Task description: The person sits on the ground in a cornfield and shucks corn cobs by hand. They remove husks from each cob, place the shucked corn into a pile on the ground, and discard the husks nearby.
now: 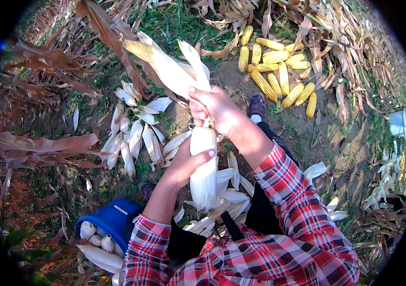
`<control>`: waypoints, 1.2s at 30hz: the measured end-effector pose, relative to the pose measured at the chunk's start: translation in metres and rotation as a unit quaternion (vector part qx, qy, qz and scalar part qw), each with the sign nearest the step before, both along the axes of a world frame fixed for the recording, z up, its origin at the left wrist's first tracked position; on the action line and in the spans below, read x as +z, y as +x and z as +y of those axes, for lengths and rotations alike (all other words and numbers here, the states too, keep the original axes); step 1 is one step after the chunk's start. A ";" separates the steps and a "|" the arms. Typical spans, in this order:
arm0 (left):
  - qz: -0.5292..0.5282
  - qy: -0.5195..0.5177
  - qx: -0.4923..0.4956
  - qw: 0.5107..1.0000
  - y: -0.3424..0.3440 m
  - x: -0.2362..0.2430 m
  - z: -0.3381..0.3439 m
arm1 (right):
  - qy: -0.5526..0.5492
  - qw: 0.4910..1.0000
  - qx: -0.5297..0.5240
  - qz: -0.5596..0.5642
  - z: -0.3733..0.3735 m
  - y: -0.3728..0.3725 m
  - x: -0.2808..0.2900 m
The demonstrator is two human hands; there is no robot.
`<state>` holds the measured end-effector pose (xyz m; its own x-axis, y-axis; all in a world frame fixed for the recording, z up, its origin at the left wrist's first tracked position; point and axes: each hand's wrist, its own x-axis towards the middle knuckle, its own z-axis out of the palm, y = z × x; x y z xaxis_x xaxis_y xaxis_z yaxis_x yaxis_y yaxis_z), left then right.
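The left hand (182, 167) is grasping a corn ear (204, 171), which is wrapped in pale husk. This ear is in the middle of the scene, in front of the person's body, with its length going from near to far. The thumb of the left hand lies across the ear, and the palm is on its left side. The right hand (216, 112) is just beyond the far end of the ear, and it is closed firmly around some long husk leaves (167, 69). These leaves are pale, with a brownish tip, and they point to the far left. Between the two hands a small piece of stem (208, 123) can be seen; I cannot tell if the leaves are joined to it.

On the ground at the far right there is a group of bare yellow cobs (284, 78), lying close together, some touching. To the left of the hands many pale husks (136, 138) are spread on the soil. At the near left stands a blue bucket (126, 209), with pale, rounded pieces (107, 244) inside it. At the right edge there is a light grey bucket (398, 124). Dry stalks (350, 52) cover the far right side. The person wears a red checked shirt (279, 255).
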<state>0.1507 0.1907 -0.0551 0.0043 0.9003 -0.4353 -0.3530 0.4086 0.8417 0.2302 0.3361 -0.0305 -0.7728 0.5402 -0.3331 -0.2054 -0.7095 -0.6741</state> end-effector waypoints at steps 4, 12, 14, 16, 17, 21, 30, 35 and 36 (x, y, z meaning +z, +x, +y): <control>0.195 0.047 0.030 0.979 0.002 0.002 0.005 | 0.011 0.996 -0.072 -0.051 -0.003 -0.005 -0.003; 0.027 0.034 0.204 0.978 0.032 -0.003 0.008 | -0.024 0.983 -0.175 0.041 -0.009 -0.013 0.006; 0.009 0.029 0.210 0.977 0.035 0.001 0.007 | -0.025 0.983 -0.174 0.054 -0.009 -0.014 0.006; -0.026 0.026 0.218 0.975 0.036 0.004 0.007 | -0.027 0.982 -0.177 0.061 -0.009 -0.013 0.007; -0.031 0.027 0.220 0.975 0.036 0.006 0.007 | -0.029 0.982 -0.178 0.064 -0.009 -0.013 0.007; -0.055 0.022 0.233 0.971 0.039 0.005 0.006 | -0.030 0.983 -0.172 0.056 -0.010 -0.014 0.011; 0.064 0.007 0.161 0.985 0.022 0.013 0.013 | -0.068 0.983 -0.147 0.090 0.001 -0.009 0.005; 0.307 0.024 0.006 0.951 0.006 0.010 -0.001 | -0.058 0.998 -0.031 0.014 -0.006 0.003 0.000; 0.345 0.011 -0.021 0.938 0.004 0.013 -0.007 | -0.060 0.998 -0.019 -0.015 -0.012 0.006 -0.002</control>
